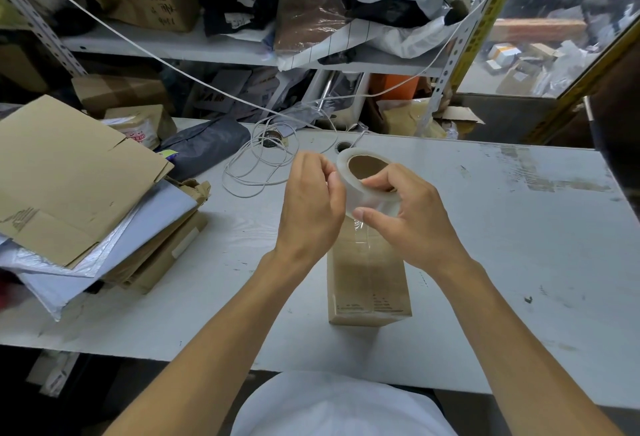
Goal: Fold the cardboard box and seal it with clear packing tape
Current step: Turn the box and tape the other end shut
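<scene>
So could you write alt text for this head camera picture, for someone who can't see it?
A person's right hand holds a roll of clear tape above a small cardboard box on a white table, while the left hand pinches the roll's edge. Flattened cardboard lies at left.

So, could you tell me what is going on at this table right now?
A person is taping up a small cardboard box that lies on the white table. The right hand holds a roll of clear packing tape above the box, and the left hand pinches at the roll's edge. A strip of clear tape already seems to run along the box's top.
</scene>
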Demonstrator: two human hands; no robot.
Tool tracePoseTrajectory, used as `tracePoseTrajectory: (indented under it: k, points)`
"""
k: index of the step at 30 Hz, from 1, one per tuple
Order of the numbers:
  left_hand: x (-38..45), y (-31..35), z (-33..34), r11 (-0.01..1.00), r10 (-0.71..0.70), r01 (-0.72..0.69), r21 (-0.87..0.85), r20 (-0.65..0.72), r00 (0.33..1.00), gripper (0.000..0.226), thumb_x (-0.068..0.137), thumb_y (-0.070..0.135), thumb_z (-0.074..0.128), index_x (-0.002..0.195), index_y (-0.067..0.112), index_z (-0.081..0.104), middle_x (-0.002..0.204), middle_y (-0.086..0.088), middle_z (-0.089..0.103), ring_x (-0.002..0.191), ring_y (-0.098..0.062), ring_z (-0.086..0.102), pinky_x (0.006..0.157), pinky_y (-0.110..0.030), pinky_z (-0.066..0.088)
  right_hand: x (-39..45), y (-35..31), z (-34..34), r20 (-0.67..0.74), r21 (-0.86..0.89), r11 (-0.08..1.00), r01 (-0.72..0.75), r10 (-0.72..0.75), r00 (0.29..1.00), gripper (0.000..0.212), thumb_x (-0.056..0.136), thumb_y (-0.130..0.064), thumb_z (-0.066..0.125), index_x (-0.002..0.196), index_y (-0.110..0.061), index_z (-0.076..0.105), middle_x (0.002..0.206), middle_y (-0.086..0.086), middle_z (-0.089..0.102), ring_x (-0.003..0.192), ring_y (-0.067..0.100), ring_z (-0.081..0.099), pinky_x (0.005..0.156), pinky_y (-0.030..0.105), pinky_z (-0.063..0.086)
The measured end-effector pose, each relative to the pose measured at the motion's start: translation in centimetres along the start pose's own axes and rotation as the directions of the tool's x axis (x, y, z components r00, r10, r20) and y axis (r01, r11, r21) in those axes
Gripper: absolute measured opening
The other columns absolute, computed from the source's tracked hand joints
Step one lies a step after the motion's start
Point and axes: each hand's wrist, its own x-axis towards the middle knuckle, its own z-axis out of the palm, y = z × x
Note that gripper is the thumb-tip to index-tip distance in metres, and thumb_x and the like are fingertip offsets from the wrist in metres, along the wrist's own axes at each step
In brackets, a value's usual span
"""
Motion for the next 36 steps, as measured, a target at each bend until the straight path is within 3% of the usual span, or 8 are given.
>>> tracePoseTrajectory:
  k: [4,12,16,20,24,27,31,36]
  points:
    - [0.0,-0.1,-0.3,0.999,0.000,0.005,-0.048,0.097,0.995,0.010,0.095,0.012,0.044,0.088,0.010,0.050,0.093,-0.007,0.055,0.086,-0.018,0.054,0.074,-0.031,0.047,0.5,0.2,-0.7,-0.038,0.082,0.996,-0.045,0.048,0.998,0.028,0.077,-0.020,0.082,0.102,-0.014,0.069,0.093,-0.009,0.066,0.091,0.001,0.059,0.074,0.009,0.042]
    - [1.0,0.5,-1.5,0.929,-0.166,0.219,-0.299,0.192,0.967,0.009,0.098,0.016,0.054,0.104,0.020,0.059,0.102,0.004,0.071,0.093,-0.011,0.069,0.088,-0.040,0.057,0.4,1.0,-2.7,-0.052,0.089,0.991,-0.097,0.102,0.993,0.024,0.083,-0.024,0.078,0.104,-0.028,0.068,0.098,-0.021,0.063,0.098,-0.002,0.057,0.067,0.013,0.048]
    - [0.3,1.1,-0.9,0.932,-0.179,0.224,-0.286,0.175,0.968,0.013,0.089,0.018,0.072,0.103,0.016,0.070,0.098,0.007,0.073,0.088,-0.006,0.069,0.081,-0.027,0.058,0.2,0.3,-3.1,-0.030,0.060,0.998,-0.031,0.032,0.999,0.025,0.082,-0.024,0.078,0.103,-0.031,0.066,0.096,-0.021,0.062,0.095,-0.002,0.057,0.069,0.008,0.045]
    - [-0.5,2.1,-0.4,0.953,-0.146,0.147,-0.264,0.024,0.989,0.007,0.090,0.010,0.069,0.085,0.014,0.068,0.085,0.005,0.070,0.080,-0.006,0.066,0.071,-0.015,0.050,0.2,0.0,-3.3,-0.034,0.052,0.998,0.027,-0.025,0.999,0.027,0.081,-0.024,0.079,0.106,-0.021,0.071,0.092,-0.021,0.062,0.088,-0.003,0.059,0.071,0.007,0.042]
    - [-0.5,2.4,-0.6,0.971,-0.148,0.153,-0.182,0.041,0.988,0.014,0.095,0.011,0.062,0.082,0.017,0.061,0.080,0.005,0.064,0.073,-0.006,0.058,0.065,-0.013,0.043,0.2,0.0,-3.2,-0.014,0.048,0.999,0.025,-0.024,1.000,0.027,0.082,-0.023,0.079,0.108,-0.020,0.072,0.093,-0.021,0.063,0.090,-0.005,0.058,0.072,0.005,0.042]
    - [-0.4,2.4,-0.7,0.967,-0.184,0.199,-0.160,0.104,0.977,0.016,0.097,0.014,0.060,0.082,0.018,0.058,0.075,0.006,0.062,0.069,-0.006,0.055,0.063,-0.016,0.043,0.4,0.3,-3.5,-0.011,0.061,0.998,-0.002,0.002,1.000,0.026,0.084,-0.028,0.077,0.109,-0.022,0.073,0.097,-0.014,0.068,0.095,-0.002,0.061,0.076,0.007,0.044]
    - [0.2,2.3,-1.1,0.915,-0.237,0.296,-0.276,0.226,0.945,0.015,0.097,0.011,0.057,0.083,0.014,0.057,0.075,-0.003,0.065,0.078,-0.021,0.064,0.079,-0.039,0.055,0.8,0.7,-3.9,0.007,-0.036,0.999,-0.010,0.010,1.000,0.032,0.084,-0.038,0.074,0.111,-0.023,0.073,0.098,-0.021,0.064,0.094,-0.012,0.057,0.073,0.004,0.043]
    - [1.4,2.3,-1.5,0.700,-0.291,0.518,-0.492,0.466,0.836,0.021,0.100,0.002,0.050,0.081,0.010,0.052,0.081,-0.008,0.057,0.071,-0.018,0.058,0.076,-0.035,0.057,0.8,0.7,-4.6,0.059,-0.130,0.991,-0.019,0.027,0.998,0.053,0.075,-0.060,0.068,0.115,-0.026,0.068,0.103,-0.019,0.060,0.085,0.002,0.057,0.067,0.011,0.045]
